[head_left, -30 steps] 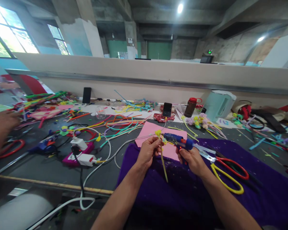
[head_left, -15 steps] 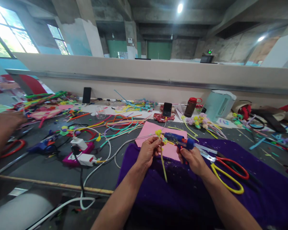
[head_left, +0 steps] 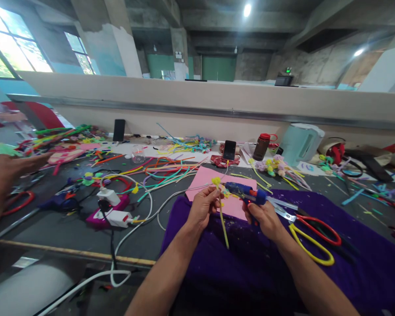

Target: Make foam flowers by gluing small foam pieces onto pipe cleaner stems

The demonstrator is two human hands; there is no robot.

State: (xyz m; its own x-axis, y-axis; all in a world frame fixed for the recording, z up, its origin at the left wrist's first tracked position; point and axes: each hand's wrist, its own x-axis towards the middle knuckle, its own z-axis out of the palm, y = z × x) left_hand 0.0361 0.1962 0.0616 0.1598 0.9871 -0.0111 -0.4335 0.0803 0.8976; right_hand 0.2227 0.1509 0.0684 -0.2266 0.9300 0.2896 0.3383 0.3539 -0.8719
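Observation:
My left hand [head_left: 204, 206] pinches the pale yellow stem [head_left: 224, 230] of a pipe-cleaner flower. Above the fingertips shows its yellow fuzzy head [head_left: 216, 181]. A blue hot glue gun [head_left: 245, 192] is in my right hand [head_left: 261, 217], fingers wrapped round its handle. The nozzle points left, close by the stem just under the flower head; whether it touches, I cannot tell. Out of the gun's back sticks a clear glue stick [head_left: 288, 205]. Beneath both hands lies a pink sheet [head_left: 197, 180] with small yellow bits on it, partly over a purple cloth [head_left: 181, 228].
Scissors with red handles [head_left: 325, 230] and a yellow-handled pair [head_left: 316, 252] lie right of my right hand. On the left are a power strip [head_left: 95, 219] with white cables and a co-worker's hand [head_left: 16, 169]. A phone [head_left: 229, 150], bottle [head_left: 261, 147] and kettle [head_left: 301, 142] stand behind.
The yellow flower head has turned and shifted very slightly left. At far left, the co-worker's hand has moved, its fingers now stretched to the right. My glue gun stays where it was.

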